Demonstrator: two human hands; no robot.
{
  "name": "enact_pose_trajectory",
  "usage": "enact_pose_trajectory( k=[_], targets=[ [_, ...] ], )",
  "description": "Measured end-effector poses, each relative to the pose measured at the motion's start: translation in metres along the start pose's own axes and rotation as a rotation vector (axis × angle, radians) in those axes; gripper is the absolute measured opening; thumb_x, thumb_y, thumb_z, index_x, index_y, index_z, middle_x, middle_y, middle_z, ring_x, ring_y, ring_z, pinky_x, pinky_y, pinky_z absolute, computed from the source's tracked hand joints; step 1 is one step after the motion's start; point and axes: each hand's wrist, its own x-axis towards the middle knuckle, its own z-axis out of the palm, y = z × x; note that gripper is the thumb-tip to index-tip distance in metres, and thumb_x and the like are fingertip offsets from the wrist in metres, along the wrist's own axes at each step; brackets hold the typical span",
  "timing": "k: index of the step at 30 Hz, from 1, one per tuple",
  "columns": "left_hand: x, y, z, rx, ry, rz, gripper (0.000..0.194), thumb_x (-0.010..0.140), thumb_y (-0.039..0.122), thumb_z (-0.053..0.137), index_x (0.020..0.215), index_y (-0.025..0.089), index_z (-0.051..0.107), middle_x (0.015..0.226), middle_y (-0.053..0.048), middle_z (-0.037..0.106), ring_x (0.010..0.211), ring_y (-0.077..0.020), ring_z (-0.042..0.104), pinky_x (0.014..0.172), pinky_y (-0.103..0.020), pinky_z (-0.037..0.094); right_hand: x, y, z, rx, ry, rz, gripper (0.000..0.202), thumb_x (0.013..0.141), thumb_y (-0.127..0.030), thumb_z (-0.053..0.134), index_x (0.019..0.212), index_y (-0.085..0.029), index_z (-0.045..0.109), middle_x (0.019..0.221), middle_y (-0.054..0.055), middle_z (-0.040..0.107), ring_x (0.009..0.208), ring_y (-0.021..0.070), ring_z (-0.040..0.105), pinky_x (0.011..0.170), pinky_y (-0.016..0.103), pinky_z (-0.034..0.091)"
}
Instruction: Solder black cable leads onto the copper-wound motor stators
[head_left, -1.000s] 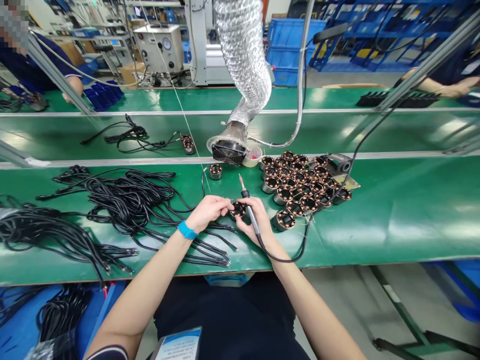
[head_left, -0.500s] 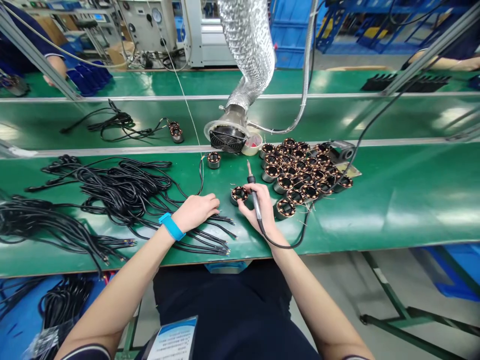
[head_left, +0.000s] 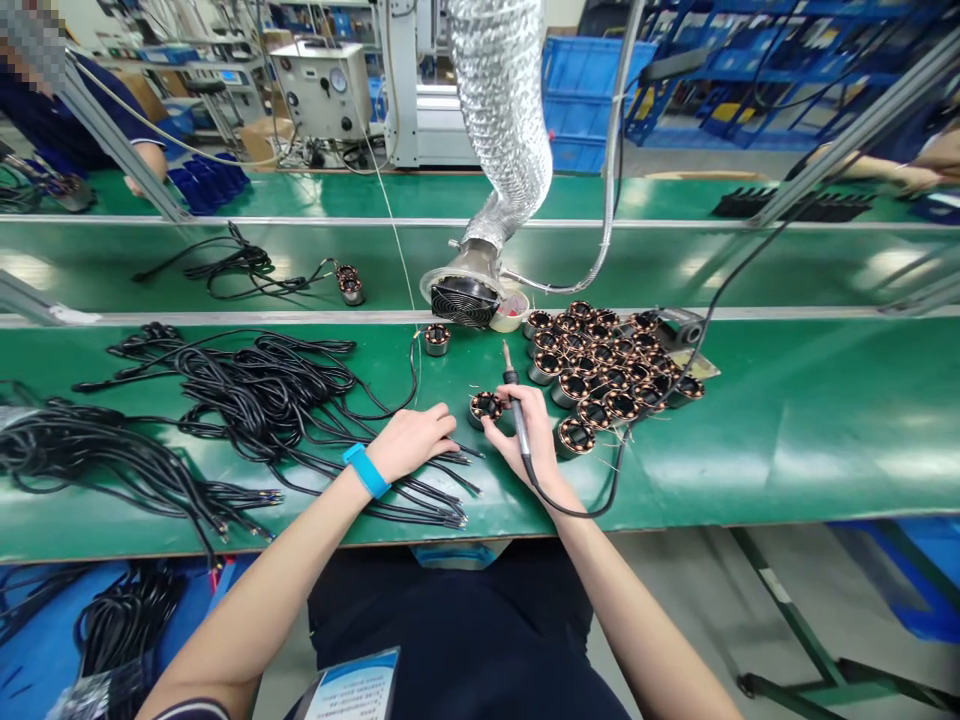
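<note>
My right hand [head_left: 525, 432] grips a soldering iron [head_left: 514, 395] with its tip pointing up and away, and its fingertips touch a copper-wound stator [head_left: 486, 407] standing on the green bench. My left hand [head_left: 411, 441], with a blue wristband, rests palm down on the ends of black cables [head_left: 442, 468] just left of that stator; whether its fingers pinch a cable I cannot tell. A heap of several similar stators [head_left: 604, 360] lies right of my right hand.
A silver fume duct with a fan inlet [head_left: 465, 295] hangs over the bench's far edge, a lone stator [head_left: 436, 339] beside it. Tangled black cables [head_left: 240, 385] spread to the left. Other people work at the far benches, left and right.
My left hand left the stator and dropped onto the cable ends. The stator now stands on the bench under my right fingertips. The soldering iron stayed in my right hand.
</note>
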Motion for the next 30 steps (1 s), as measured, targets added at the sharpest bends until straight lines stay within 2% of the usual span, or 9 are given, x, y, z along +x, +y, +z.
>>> enact_pose_trajectory(
  k=[5,8,11,14,18,21,25,27,30],
  targets=[
    [0.001,0.008,0.002,-0.201,0.065,0.060,0.022,0.100,0.035,0.047,0.092,0.020,0.061,0.095,-0.003,0.061,0.072,-0.0157,0.058,0.062,-0.025,0.038,0.002,-0.004,-0.005,0.031,-0.034,0.043,0.048,0.077,-0.015,0.069,0.120,-0.026,0.052,0.112,0.005,0.051,0.097,0.0207,0.060,0.092,0.041,0.054],
    [-0.006,0.004,-0.008,-0.438,0.156,-0.035,0.021,0.099,0.036,0.049,0.090,0.020,0.059,0.083,-0.001,0.061,0.069,-0.0144,0.055,0.065,-0.025,0.038,0.003,-0.006,-0.006,0.038,-0.045,0.059,0.048,0.076,-0.013,0.069,0.119,-0.026,0.052,0.112,0.005,0.051,0.096,0.0198,0.061,0.092,0.040,0.054],
    [-0.008,0.000,-0.017,-0.622,0.256,-0.149,0.021,0.096,0.037,0.051,0.101,0.019,0.061,0.071,0.003,0.056,0.058,-0.0116,0.045,0.060,-0.023,0.035,0.004,-0.007,-0.003,0.051,-0.063,0.061,0.049,0.076,-0.012,0.068,0.120,-0.026,0.052,0.112,0.004,0.052,0.096,0.0190,0.061,0.092,0.038,0.054],
    [-0.002,-0.002,-0.021,-0.697,0.324,-0.191,0.027,0.095,0.034,0.050,0.112,0.018,0.064,0.064,0.005,0.050,0.053,-0.0106,0.039,0.056,-0.023,0.031,0.006,-0.010,0.001,0.096,-0.109,0.030,0.050,0.077,-0.011,0.067,0.122,-0.026,0.052,0.113,0.005,0.053,0.100,0.0191,0.062,0.094,0.038,0.053],
    [0.007,-0.003,-0.016,-0.771,0.379,-0.211,0.028,0.092,0.031,0.051,0.106,0.016,0.070,0.060,0.004,0.048,0.053,-0.0105,0.038,0.054,-0.023,0.029,0.011,-0.021,0.005,0.126,-0.104,-0.013,0.047,0.077,-0.013,0.069,0.120,-0.026,0.054,0.113,0.005,0.057,0.107,0.0212,0.060,0.099,0.041,0.050],
    [0.009,-0.003,-0.010,-0.843,0.382,-0.214,0.030,0.091,0.033,0.052,0.107,0.015,0.070,0.061,0.003,0.051,0.052,-0.0105,0.038,0.053,-0.023,0.030,0.016,-0.032,0.009,0.214,-0.049,0.011,0.041,0.082,-0.015,0.066,0.119,-0.028,0.054,0.111,0.004,0.057,0.101,0.0192,0.063,0.096,0.039,0.053],
    [0.006,-0.001,-0.011,-0.951,0.371,-0.232,0.030,0.090,0.037,0.055,0.104,0.014,0.070,0.065,0.000,0.058,0.055,-0.0123,0.047,0.056,-0.023,0.036,0.022,-0.042,0.019,0.332,0.014,0.054,0.033,0.085,-0.018,0.063,0.115,-0.029,0.055,0.105,0.003,0.055,0.087,0.0156,0.066,0.086,0.035,0.057],
    [0.005,-0.002,-0.016,-0.991,0.352,-0.214,0.031,0.091,0.040,0.053,0.090,0.014,0.071,0.065,-0.001,0.059,0.059,-0.0132,0.050,0.060,-0.024,0.039,0.024,-0.044,0.024,0.389,0.020,0.089,0.032,0.085,-0.019,0.063,0.114,-0.028,0.055,0.102,0.002,0.057,0.083,0.0148,0.067,0.082,0.034,0.059],
    [0.004,-0.005,-0.025,-1.073,0.233,-0.118,0.046,0.095,0.045,0.047,0.066,0.015,0.066,0.064,-0.002,0.059,0.064,-0.0136,0.051,0.068,-0.024,0.041,0.023,-0.045,0.028,0.484,-0.019,0.127,0.032,0.085,-0.022,0.065,0.114,-0.027,0.054,0.098,0.002,0.059,0.079,0.0147,0.067,0.079,0.033,0.060]
  ],
)
